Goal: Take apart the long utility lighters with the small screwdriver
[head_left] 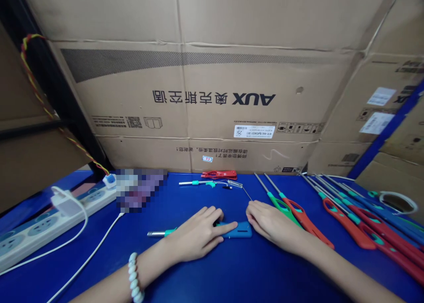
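A blue long-necked gas lighter (244,230) lies flat on the blue table, its metal tube and green collar pointing left. My left hand (202,234) rests over its middle, index finger stretched along the handle and the other fingers curled round it. At the handle's right end, my right hand (265,217) has its fingers pinched together; whatever they hold is hidden. A thin metal shaft runs to these fingers from a clear piece (235,184). Behind my hands lie a loose metal tube with green parts (195,183) and a red lighter casing (220,175).
To the right lie a green lighter (284,209), an orange lighter (306,221) and several more red, orange and blue ones. A white power strip (36,228) with plugs and cables runs along the left. Cardboard (212,73) stands as a wall behind. A tape roll (397,202) sits far right.
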{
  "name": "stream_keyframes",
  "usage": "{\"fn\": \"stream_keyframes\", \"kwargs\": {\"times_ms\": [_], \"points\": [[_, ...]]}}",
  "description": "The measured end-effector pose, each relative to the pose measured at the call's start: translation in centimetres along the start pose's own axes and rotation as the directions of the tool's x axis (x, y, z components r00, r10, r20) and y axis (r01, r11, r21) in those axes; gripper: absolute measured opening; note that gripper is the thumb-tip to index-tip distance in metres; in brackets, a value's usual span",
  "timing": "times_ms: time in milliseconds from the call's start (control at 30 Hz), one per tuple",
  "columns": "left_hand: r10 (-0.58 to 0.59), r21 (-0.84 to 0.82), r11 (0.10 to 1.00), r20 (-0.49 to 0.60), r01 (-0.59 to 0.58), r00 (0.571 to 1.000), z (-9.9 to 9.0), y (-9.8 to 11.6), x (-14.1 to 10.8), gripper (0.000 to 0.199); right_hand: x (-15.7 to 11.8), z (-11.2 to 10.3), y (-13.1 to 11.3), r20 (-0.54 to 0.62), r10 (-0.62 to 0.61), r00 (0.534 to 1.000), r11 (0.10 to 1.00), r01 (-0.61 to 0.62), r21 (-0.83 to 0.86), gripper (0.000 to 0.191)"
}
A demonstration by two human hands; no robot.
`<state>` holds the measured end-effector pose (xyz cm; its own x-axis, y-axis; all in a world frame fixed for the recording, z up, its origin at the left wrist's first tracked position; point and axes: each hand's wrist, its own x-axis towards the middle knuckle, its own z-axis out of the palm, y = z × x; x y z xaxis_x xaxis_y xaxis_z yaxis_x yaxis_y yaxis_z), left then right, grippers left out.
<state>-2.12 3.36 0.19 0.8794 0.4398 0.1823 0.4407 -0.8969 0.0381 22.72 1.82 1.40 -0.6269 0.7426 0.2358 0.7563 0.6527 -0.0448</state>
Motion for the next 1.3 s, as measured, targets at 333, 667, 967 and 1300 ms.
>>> {"fn": "stream_keyframes", "kwargs": {"times_ms": [333, 667, 967, 1300], "points": [[0.010, 0.006, 1.000, -0.024, -0.010, 1.000, 0.1, 0.0, 0.0, 0.047, -0.5, 0.4, -0.8, 0.058, -0.021, 0.998, 0.993, 0.028, -0.114, 0.009], [0.028, 0.064, 0.998, -0.002, -0.028, 1.000, 0.2, -0.1, 0.0, 0.048, -0.5, 2.1, -0.3, -0.065, -0.101, 0.993, 0.965, 0.082, -0.250, 0.013], [0.033, 0.065, 0.997, 0.040, -0.036, 0.999, -0.2, 0.4, 0.1, 0.048, -0.7, 0.6, -1.0, 0.029, -0.084, 0.996, 0.985, 0.088, -0.148, 0.012], [0.061, 0.063, 0.996, -0.017, -0.059, 0.998, 0.0, 0.3, 0.0, 0.047, -0.7, 0.6, -1.1, 0.046, -0.082, 0.996, 0.980, 0.089, -0.176, 0.013]]}}
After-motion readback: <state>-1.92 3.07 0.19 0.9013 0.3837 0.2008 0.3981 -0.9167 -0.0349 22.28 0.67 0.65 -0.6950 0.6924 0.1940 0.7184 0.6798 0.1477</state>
